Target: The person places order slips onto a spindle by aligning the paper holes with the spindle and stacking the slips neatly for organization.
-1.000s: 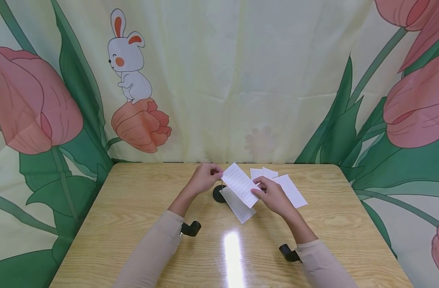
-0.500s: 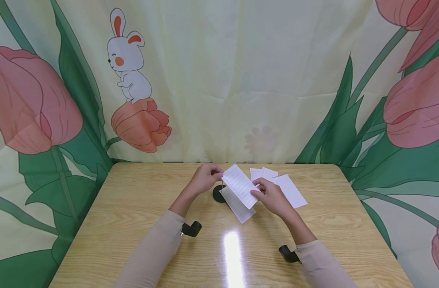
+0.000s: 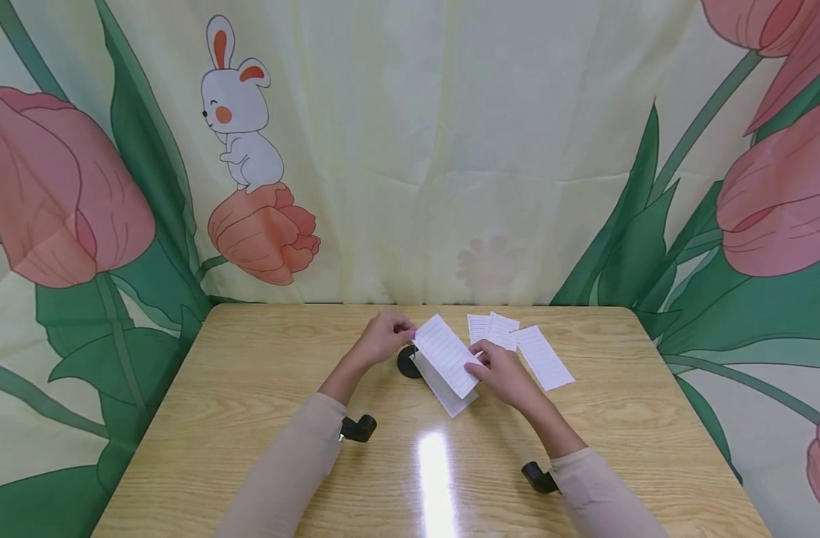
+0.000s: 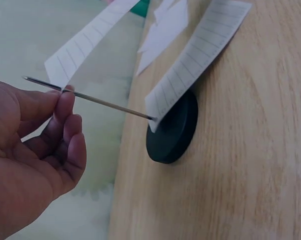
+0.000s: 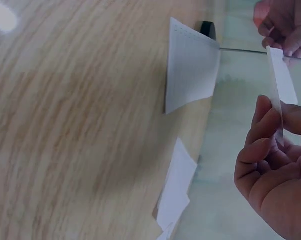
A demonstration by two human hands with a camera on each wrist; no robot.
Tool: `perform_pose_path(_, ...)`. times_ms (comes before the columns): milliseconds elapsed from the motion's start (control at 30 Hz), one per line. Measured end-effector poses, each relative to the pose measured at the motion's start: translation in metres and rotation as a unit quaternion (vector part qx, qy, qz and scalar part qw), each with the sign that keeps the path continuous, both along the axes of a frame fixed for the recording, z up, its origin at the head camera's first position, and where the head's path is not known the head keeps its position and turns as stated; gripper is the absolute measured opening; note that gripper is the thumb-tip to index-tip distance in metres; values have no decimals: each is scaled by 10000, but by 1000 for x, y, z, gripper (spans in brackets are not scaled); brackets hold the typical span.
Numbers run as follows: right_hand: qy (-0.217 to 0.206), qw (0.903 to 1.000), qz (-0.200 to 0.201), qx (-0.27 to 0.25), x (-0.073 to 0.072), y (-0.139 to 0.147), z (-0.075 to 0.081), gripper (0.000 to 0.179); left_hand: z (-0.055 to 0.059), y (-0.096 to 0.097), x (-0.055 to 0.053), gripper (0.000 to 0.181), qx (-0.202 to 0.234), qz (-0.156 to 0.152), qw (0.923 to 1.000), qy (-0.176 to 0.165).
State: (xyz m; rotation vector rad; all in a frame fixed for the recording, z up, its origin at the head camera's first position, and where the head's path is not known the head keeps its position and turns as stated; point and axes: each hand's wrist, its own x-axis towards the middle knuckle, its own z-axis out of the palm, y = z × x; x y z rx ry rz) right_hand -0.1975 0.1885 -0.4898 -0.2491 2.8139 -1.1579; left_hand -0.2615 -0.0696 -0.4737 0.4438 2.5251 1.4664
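A bill spike has a round black base (image 3: 406,362) on the table and a thin metal rod (image 4: 110,104) rising from it. One lined paper slip (image 4: 198,52) is threaded on the rod down at the base. Higher up, a second lined slip (image 3: 443,353) has its corner at the rod, with the rod's pointed tip sticking out past it. My left hand (image 3: 384,336) pinches that corner between thumb and index finger, right at the rod. Thumb and fingers of my right hand (image 3: 502,373) pinch the same slip near its other end.
Several more lined slips (image 3: 544,359) lie on the wooden table (image 3: 249,418) behind and right of my right hand, some overlapping. A printed curtain (image 3: 396,149) hangs along the table's back edge. A black wrist camera (image 3: 358,428) sits below my left hand.
Both hands have shifted slightly down and toward me with the held slip, which now sits lower over the slip at the base. The loose slips stay put.
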Motion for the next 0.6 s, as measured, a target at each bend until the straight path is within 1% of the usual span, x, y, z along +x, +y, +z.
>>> perform_pose_path(100,-35,9999,-34,127,0,-1,-5,22,-6,0,-1,13,-127,-6,9999,-91)
perform_pose_path(233,-159,9996,-7,238,1,-2,-10,21,-16,2,-3,12,-314,101,9990,-292)
perform_pose_path(300,-238,9993,27,288,1,-3,-13,20,-22,3,-3,12,-341,153,9986,-376)
perform_pose_path(433,-347,9987,34,359,2,-4,-20,17,-34,4,-3,12,-341,243,9983,-406)
perform_pose_path(600,-434,9981,26,442,4,-6,-25,14,-44,6,-2,11,-321,342,9983,-346)
